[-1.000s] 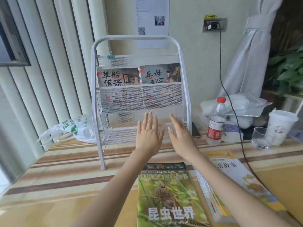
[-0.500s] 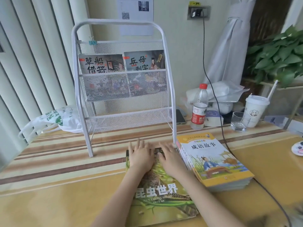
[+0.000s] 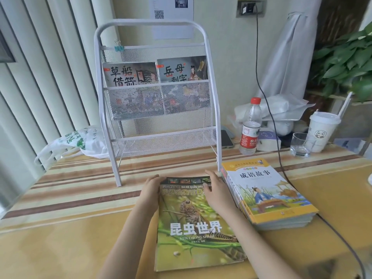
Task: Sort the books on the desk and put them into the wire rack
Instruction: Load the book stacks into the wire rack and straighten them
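Observation:
A green insect book (image 3: pixel 193 224) lies flat on the desk in front of me, on top of other books. My left hand (image 3: pixel 150 191) grips its top left edge, fingers curled round the corner. My right hand (image 3: pixel 216 193) holds the top right edge with the thumb on the cover. The white wire rack (image 3: pixel 211 63) stands just behind; its upper shelf holds two picture books (image 3: pixel 155 73). A stack of yellow story books (image 3: pixel 267 192) lies right of the green book, touching the rack's right leg.
Right of the rack stand a water bottle (image 3: pixel 250 125), a phone (image 3: pixel 226 138), a glass (image 3: pixel 301 144) and a lidded cup (image 3: pixel 322 131). A black cable (image 3: pixel 281 162) runs from the wall socket across the desk. A plastic bag (image 3: pixel 80 141) lies to the left.
Both hands dropped from in front of the rack's lower shelf onto the green book, then slid apart from its cover to its top left and right edges.

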Demonstrator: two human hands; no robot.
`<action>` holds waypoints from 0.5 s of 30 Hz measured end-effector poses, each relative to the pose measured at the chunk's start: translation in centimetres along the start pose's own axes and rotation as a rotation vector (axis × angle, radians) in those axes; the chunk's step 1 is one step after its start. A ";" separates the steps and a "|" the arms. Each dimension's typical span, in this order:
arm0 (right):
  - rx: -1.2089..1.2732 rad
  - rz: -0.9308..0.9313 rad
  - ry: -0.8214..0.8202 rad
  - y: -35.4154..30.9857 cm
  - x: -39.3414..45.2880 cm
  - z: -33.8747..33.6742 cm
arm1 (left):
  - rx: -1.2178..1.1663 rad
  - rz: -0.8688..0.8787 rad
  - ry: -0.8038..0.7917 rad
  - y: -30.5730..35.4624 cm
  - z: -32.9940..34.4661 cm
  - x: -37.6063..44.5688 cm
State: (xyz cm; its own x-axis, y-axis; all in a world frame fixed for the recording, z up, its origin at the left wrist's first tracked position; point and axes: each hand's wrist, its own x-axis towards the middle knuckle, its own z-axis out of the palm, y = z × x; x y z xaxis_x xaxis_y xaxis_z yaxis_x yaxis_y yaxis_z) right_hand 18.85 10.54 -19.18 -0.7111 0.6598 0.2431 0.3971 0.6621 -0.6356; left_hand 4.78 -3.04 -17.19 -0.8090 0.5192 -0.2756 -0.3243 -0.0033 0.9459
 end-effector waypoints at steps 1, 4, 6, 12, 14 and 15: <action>-0.001 -0.002 0.000 0.0 0.0 0.1 | -0.076 -0.023 -0.038 0.2 -0.1 -0.5; 0.028 0.014 0.005 0.1 -0.1 0.2 | -0.098 -0.124 -0.158 0.5 0.0 -1.3; 0.045 0.029 0.016 -0.1 -0.1 0.1 | 0.082 -0.166 -0.170 0.4 0.4 -1.8; 0.418 0.216 0.019 -1.6 -0.3 -2.1 | 0.156 0.188 0.025 1.8 1.2 -3.4; 0.646 0.241 0.016 -3.6 0.0 -4.0 | 0.077 0.445 0.035 4.6 1.0 -4.4; 0.719 0.201 0.020 -4.9 0.0 -5.0 | 0.073 0.576 0.020 6.1 1.0 -5.1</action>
State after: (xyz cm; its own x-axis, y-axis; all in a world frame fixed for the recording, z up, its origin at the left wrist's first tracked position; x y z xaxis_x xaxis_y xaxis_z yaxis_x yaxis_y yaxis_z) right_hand 19.80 9.13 -12.39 -0.6510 0.7548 0.0804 0.0362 0.1367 -0.9900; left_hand 7.39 -4.89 -9.84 -0.8543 0.4350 0.2845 0.2051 -0.2207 0.9535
